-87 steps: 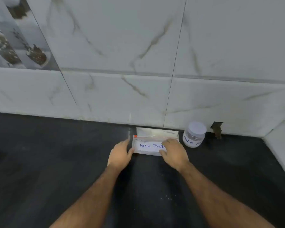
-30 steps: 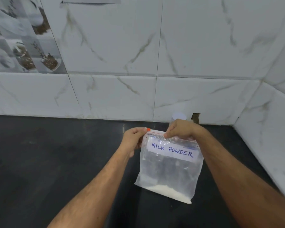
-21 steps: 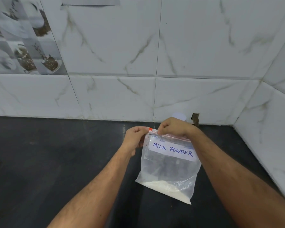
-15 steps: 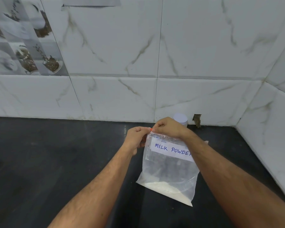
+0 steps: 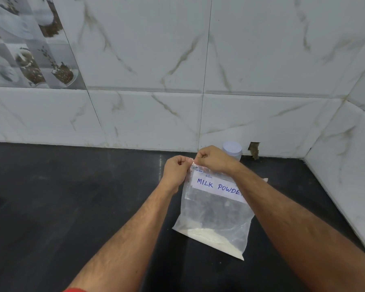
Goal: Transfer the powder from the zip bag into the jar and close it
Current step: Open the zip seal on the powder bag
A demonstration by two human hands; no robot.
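Both hands pinch the zip bag point(image 5: 214, 209) at its top left corner, knuckles nearly touching. Left hand point(image 5: 176, 171) is curled tight on the corner from the 9 o'clock side; right hand point(image 5: 212, 158) is closed on the seal strip just beside it, at 1 o'clock from the left. The bag hangs from the grip toward 5 o'clock, tilted, with its lower edge at or near the black counter point(image 5: 72, 197); can't tell if it touches. The white label point(image 5: 217, 187) reading "MILK POWDE…" sits just under the grip, its end hidden by the right forearm. The powder point(image 5: 211, 237) is pooled along the bottom edge, well below both hands. The jar point(image 5: 233, 149), white lid on, stands against the tiled wall point(image 5: 240, 70) just behind the right hand at 1 o'clock, partly hidden by it.
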